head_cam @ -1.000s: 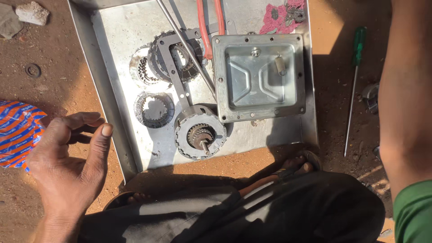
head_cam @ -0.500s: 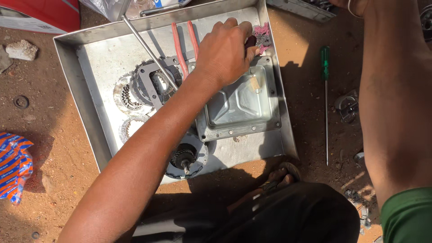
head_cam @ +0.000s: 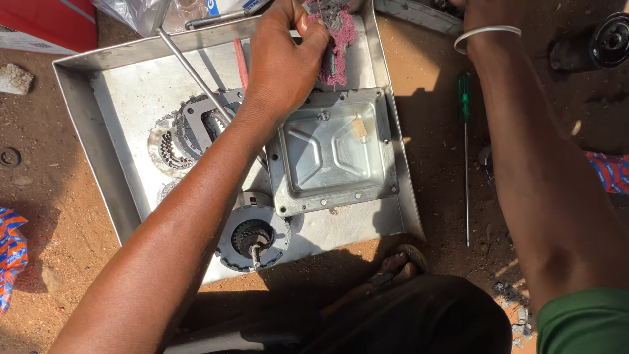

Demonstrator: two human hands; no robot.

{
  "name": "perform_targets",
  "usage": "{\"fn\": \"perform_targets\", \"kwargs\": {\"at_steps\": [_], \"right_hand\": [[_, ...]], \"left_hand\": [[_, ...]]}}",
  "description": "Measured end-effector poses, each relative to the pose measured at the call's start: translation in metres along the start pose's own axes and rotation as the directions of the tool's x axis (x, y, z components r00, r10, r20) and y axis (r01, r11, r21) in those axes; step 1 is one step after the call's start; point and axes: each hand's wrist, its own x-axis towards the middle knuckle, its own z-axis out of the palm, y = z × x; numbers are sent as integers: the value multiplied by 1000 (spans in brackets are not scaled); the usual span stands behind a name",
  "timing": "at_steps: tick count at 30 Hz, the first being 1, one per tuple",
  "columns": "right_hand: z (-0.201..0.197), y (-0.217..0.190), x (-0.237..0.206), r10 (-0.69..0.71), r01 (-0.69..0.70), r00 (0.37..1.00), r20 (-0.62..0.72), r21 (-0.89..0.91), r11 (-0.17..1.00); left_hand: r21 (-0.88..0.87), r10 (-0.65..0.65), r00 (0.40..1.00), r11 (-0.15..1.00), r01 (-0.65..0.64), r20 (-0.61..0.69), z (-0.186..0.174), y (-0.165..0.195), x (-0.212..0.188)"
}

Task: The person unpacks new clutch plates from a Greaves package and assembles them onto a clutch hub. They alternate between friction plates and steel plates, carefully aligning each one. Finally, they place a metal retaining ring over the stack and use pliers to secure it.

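- A green-handled screwdriver (head_cam: 465,141) lies on the dirt ground (head_cam: 52,164), right of the metal tray (head_cam: 85,124).
- A stone (head_cam: 14,78) sits off the tray's left edge.
- A washer (head_cam: 9,157) lies nearby.

Harsh sunlight, sharp dark shadows, glare on the metal tray (head_cam: 98,118).

Quick count of what you've got there: one metal tray (head_cam: 85,131) on the dirt, and inside it one rectangular metal cover (head_cam: 334,154), one round hub with a shaft (head_cam: 253,237), and one stack of toothed rings (head_cam: 171,145), too overlapped to count singly. One pink rag (head_cam: 337,33), one long metal rod (head_cam: 190,69), one red-handled tool (head_cam: 240,60). Outside the tray: one green screwdriver (head_cam: 464,105), one stone (head_cam: 14,78), one small washer (head_cam: 9,157), one bangle (head_cam: 486,34) on your wrist. Two hands, left (head_cam: 285,62) and right (head_cam: 481,6).
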Motion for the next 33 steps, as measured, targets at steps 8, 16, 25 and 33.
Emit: {"fn": "perform_targets", "kwargs": {"at_steps": [8,16,25,33], "right_hand": [[-36,28,-12,9,-7,1000,-30,68,998],[-55,45,-35,-23,47,997,-75,336,941],[-59,-69,-209,-383,358,923,-23,416,836],[-29,-208,-421,-552,443,825,119,469,764]], "left_hand": [[-568,-252,968,796,208,1,-172,81,-78],[-589,-331,927,790,170,-176,-221,144,-222],[-220,-179,916,970,103,-360,-208,232,-302],[274,277,957,930,-245,-87,-129,247,-302]]}}
